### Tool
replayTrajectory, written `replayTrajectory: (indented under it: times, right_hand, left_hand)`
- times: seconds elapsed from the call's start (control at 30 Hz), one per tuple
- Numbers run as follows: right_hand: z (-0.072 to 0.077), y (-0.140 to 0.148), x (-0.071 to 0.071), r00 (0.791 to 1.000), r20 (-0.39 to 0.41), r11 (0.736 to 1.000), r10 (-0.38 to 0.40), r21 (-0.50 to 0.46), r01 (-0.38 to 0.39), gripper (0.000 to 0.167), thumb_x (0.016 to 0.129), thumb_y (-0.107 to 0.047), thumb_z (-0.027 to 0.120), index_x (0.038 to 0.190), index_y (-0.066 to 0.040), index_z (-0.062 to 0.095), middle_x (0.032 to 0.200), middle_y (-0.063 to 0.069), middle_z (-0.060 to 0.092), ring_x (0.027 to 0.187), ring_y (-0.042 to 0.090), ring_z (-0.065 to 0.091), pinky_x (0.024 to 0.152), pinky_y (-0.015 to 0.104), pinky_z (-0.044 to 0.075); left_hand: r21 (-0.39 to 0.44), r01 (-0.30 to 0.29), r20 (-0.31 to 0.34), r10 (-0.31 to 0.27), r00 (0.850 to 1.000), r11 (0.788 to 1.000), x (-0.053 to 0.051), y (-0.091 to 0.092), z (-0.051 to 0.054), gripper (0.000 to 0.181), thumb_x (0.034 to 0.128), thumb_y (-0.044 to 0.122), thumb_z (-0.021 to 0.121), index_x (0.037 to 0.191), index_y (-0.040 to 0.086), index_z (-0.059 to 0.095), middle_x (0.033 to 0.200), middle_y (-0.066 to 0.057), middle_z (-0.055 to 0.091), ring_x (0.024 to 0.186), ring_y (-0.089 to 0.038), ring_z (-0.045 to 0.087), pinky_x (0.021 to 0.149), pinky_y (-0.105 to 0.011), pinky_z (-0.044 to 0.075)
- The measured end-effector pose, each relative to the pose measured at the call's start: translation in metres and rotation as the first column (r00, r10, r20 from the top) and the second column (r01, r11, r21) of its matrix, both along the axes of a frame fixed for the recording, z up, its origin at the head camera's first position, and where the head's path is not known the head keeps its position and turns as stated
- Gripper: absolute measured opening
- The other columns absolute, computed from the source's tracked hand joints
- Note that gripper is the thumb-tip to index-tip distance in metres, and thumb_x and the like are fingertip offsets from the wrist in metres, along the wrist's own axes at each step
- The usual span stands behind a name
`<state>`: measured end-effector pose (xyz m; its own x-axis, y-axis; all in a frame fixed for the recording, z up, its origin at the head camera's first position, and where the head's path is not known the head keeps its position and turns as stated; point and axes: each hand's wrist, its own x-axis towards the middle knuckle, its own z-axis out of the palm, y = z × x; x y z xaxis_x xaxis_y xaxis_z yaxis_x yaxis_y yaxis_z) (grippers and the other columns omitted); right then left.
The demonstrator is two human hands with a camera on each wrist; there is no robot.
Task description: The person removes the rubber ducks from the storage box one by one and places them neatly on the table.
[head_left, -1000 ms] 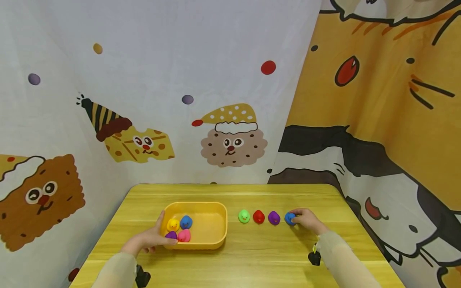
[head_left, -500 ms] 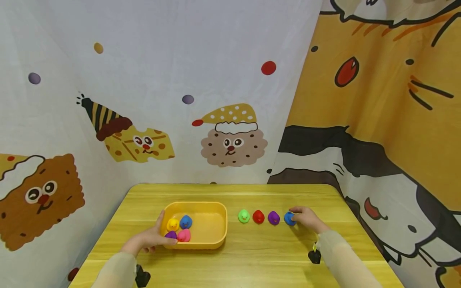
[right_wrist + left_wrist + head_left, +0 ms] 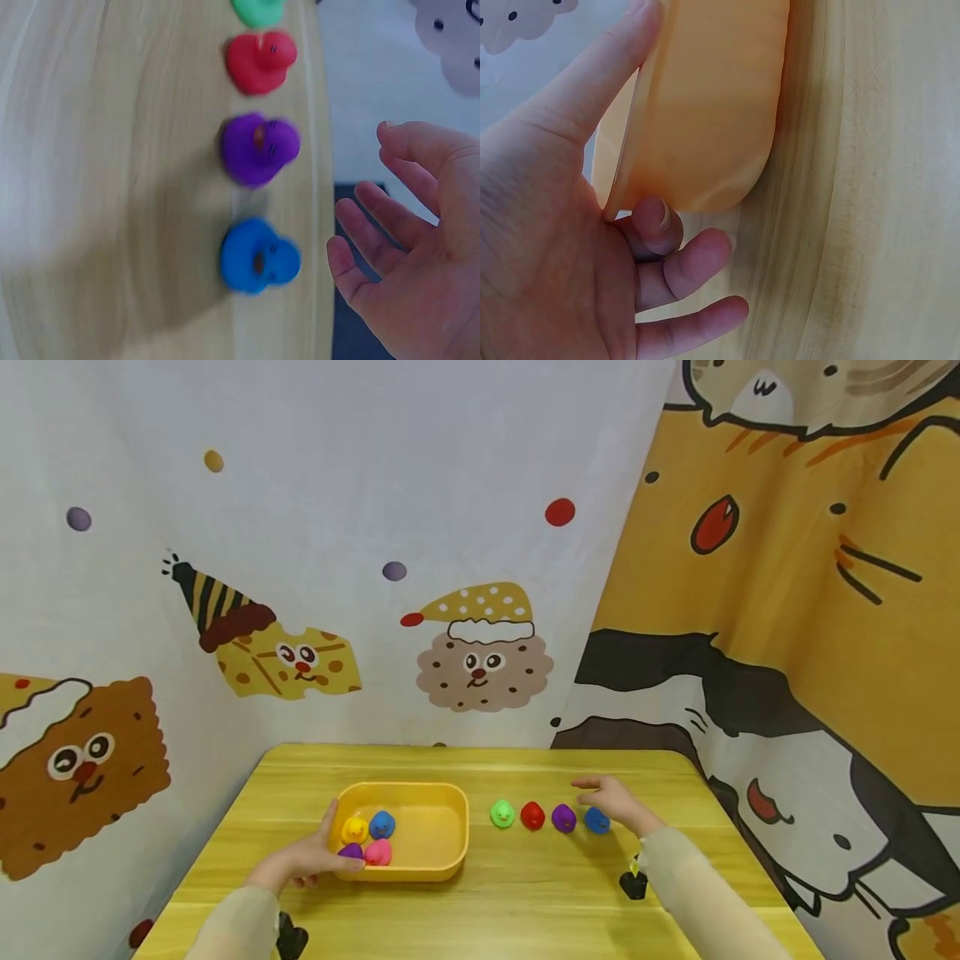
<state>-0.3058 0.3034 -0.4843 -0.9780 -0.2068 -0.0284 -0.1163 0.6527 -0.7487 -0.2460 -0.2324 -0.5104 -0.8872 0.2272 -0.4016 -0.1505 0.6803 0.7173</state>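
My left hand (image 3: 303,857) grips the near left corner of a yellow plastic basin (image 3: 431,831), thumb on the front rim. In the left wrist view, the thumb lies along the basin wall (image 3: 712,97) and the lower fingers curl loosely under the corner. Inside sit a yellow duck (image 3: 355,829), a blue duck (image 3: 382,824), a purple duck (image 3: 350,852) and a pink duck (image 3: 379,852). My right hand (image 3: 611,799) hovers behind another blue rubber duck (image 3: 259,256), touching nothing, fingers loosely spread. That duck ends a row with a purple duck (image 3: 259,150), a red duck (image 3: 259,61) and a green duck (image 3: 502,813).
The wooden table (image 3: 480,910) stands against a hanging cartoon-print cloth (image 3: 360,468) at the back and sides. The duck row lies just right of the basin. The basin's right half shows bare floor.
My right hand has let go of the blue duck at the row's right end and lifted up and leftward. My left hand keeps its place on the basin. The head view has shifted slightly.
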Motion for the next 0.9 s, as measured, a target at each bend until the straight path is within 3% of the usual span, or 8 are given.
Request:
replayTrajectory:
  times: [0.33,0.63,0.9]
  right_hand:
    - [0.012,-0.055,-0.004,0.994,0.003,0.990,0.109,-0.090,-0.108,0.039,0.090,-0.011,0.066,0.126,0.002,0.061,0.129,0.021,0.057,0.110,0.035,0.057,0.090,0.046,0.048]
    - [0.004,-0.114,-0.009,0.979,0.075,0.961,0.191,-0.217,-0.170,0.037,0.092,-0.009,0.064,0.127,0.000,0.061,0.131,0.022,0.055,0.112,0.032,0.057,0.093,0.049,0.046]
    - [-0.001,-0.158,-0.013,0.964,0.059,0.948,0.258,-0.210,-0.241,0.039,0.091,-0.014,0.067,0.127,0.000,0.061,0.129,0.016,0.058,0.105,0.024,0.060,0.091,0.047,0.048]
  left_hand:
    - [-0.008,-0.003,-0.006,0.003,1.000,1.000,0.001,0.001,0.001,0.129,0.0768,0.048,0.079,0.152,0.015,-0.021,0.141,-0.043,0.027,0.046,-0.018,0.037,0.042,-0.026,0.034]
    - [-0.026,-0.009,-0.006,0.009,1.000,1.000,0.000,-0.002,-0.002,0.130,0.0760,0.048,0.080,0.152,0.015,-0.020,0.136,-0.041,0.034,0.047,-0.018,0.037,0.043,-0.027,0.033]
    - [-0.009,-0.009,0.001,0.009,1.000,1.000,0.000,0.000,0.000,0.130,0.0759,0.050,0.079,0.152,0.016,-0.021,0.141,-0.042,0.028,0.046,-0.018,0.036,0.042,-0.026,0.032]
